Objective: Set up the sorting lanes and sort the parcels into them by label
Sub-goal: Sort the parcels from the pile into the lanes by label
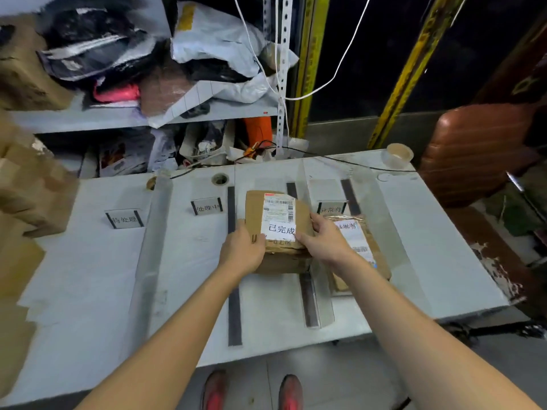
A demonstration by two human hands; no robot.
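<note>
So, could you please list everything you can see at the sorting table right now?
cardboard parcel: one, brown with white label, in both hands, mid-table
taped parcel: one, brown, flat on the table just right of it
lane signs: three, clear, standing across the table's far half
black strips: three, black, running front to back on the table
tape roll: one, clear, table's far right corner
table: one, white
shelf: one, grey, behind the table, piled with bags
chair: one, brown, right of the table
shoes: two, red, below the table's near edge
left hand: gripping the cardboard parcel's left edge
right hand: gripping its right edge
</note>
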